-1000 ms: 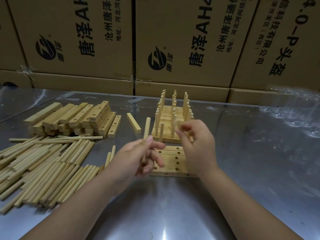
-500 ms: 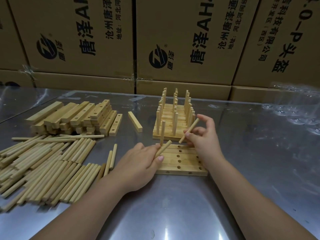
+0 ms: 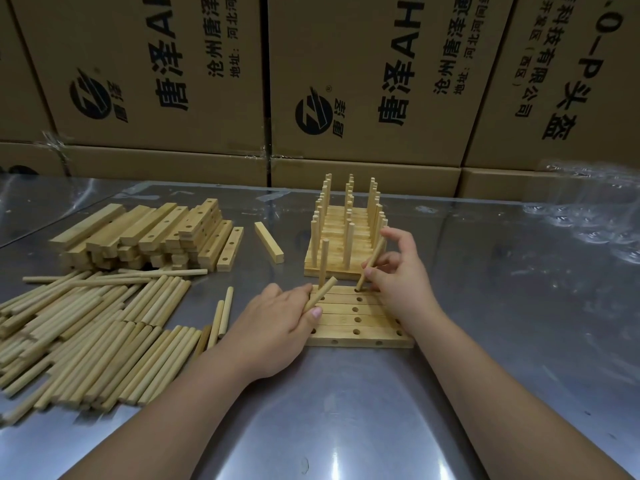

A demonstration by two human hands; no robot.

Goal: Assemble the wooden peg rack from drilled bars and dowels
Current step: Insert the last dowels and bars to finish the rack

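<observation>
The right hand [image 3: 398,282] pinched a slanted dowel [image 3: 372,263] into the drilled bars' [image 3: 360,320] 12 o'clock row, where it could jam crooked, while the left hand [image 3: 277,320] gripped a spare dowel [image 3: 320,294].

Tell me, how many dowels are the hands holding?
2. One dowel in the left hand, over the drilled bars; a second dowel in the right hand, tip at a hole. Palms may hide more.
</observation>
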